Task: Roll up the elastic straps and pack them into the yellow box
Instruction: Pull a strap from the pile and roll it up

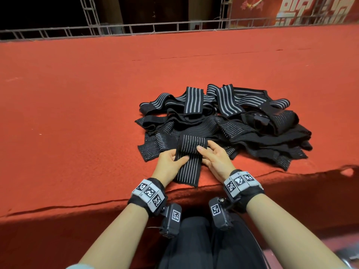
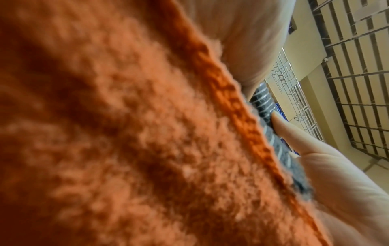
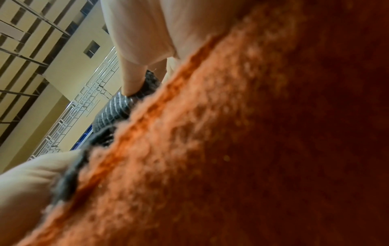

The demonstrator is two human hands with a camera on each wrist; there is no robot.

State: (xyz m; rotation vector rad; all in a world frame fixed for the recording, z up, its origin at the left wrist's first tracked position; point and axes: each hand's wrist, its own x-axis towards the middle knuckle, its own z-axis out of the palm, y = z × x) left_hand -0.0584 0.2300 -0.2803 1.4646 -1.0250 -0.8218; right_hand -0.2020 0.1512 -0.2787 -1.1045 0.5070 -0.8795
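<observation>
Rolling step: strap (image 1: 189, 162) half-rolled, left hand (image 1: 171, 162) and right hand (image 1: 213, 155) pinching roll ends; next, roll toward near end, keeping tension

A red felt carpet (image 1: 77, 98) covered the raised platform, its front edge folding down toward six o'clock. Along twelve o'clock ran a grey metal truss rail (image 1: 136, 29), with dark space behind it. At one o'clock hung a red banner (image 1: 291, 10) bearing large pale characters. From the wrist views, cream walls (image 2: 311, 45) and barred metal grilles (image 2: 357, 83) showed overhead
</observation>
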